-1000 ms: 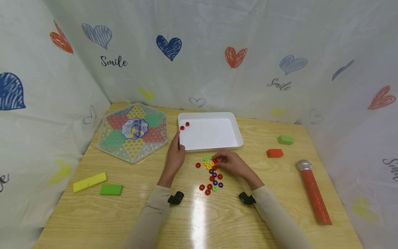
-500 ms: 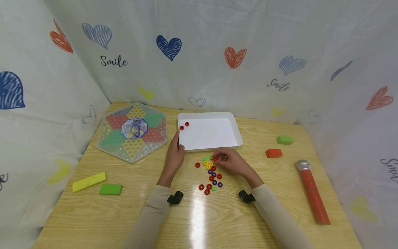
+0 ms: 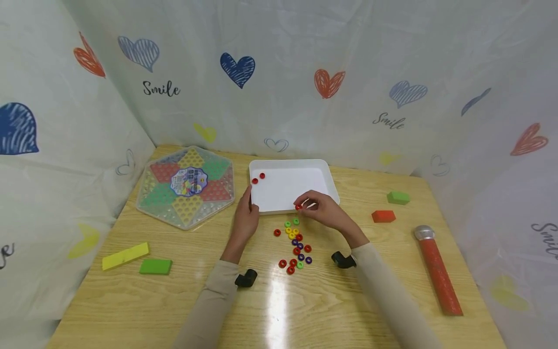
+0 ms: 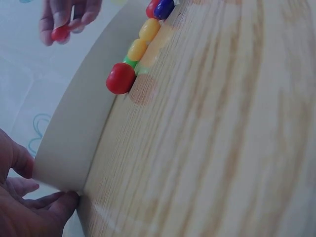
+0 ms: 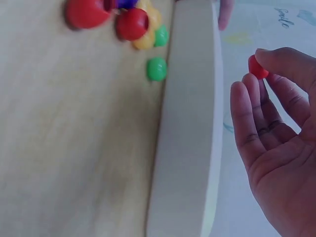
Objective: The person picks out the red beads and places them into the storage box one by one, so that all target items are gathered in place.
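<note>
Red beads: two in white tray

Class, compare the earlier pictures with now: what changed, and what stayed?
The right hand has moved forward from the loose beads to the near edge of the tray, pinching a red bead. The left hand still holds the tray's left end; two red beads remain inside.

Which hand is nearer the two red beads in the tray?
Left hand, gripping the tray close beside the red beads; the right hand is farther right, by the near rim.
</note>
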`<state>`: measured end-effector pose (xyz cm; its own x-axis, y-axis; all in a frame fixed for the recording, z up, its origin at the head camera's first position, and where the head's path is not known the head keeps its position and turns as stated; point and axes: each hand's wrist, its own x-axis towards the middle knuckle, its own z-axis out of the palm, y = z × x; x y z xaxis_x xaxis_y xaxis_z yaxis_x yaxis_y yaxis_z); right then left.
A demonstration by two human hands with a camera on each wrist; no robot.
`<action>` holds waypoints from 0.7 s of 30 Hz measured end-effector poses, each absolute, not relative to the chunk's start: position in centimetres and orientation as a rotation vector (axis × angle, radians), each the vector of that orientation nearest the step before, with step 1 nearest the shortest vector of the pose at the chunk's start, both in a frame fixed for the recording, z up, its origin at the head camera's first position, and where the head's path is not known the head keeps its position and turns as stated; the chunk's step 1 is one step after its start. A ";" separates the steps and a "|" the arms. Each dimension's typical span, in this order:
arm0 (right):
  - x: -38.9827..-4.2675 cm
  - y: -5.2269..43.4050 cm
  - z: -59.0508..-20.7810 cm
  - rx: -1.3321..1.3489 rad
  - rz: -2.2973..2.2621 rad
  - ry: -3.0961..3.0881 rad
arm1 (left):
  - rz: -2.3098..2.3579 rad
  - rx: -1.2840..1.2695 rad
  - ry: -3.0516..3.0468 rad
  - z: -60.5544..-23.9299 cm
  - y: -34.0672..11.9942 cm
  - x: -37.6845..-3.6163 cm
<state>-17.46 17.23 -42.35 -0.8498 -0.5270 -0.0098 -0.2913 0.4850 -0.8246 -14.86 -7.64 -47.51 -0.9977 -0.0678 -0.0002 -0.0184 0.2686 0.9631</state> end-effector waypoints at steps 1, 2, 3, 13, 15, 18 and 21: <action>-17.9 17.1 -42.2 -0.688 -1.307 2.467 | -1.875 0.082 -2.467 -47.5 -7.6 -14.9; -18.4 17.1 -42.0 -0.679 -1.313 2.464 | -1.879 0.082 -2.464 -47.5 -7.6 -14.8; -19.0 17.0 -41.8 -0.673 -1.320 2.458 | -1.880 0.082 -2.462 -47.5 -7.6 -14.8; -24.1 15.4 -40.5 -0.625 -1.247 2.472 | -1.848 0.068 -2.444 -47.5 -7.3 -14.9; -24.9 14.9 -40.3 -0.615 -1.244 2.473 | -1.839 0.072 -2.445 -47.5 -7.3 -15.0; -26.0 14.1 -40.2 -0.609 -1.252 2.472 | -1.844 0.074 -2.455 -47.5 -7.3 -14.9; -26.7 13.4 -40.0 -0.607 -1.267 2.451 | -1.859 0.084 -2.468 -47.6 -7.4 -14.7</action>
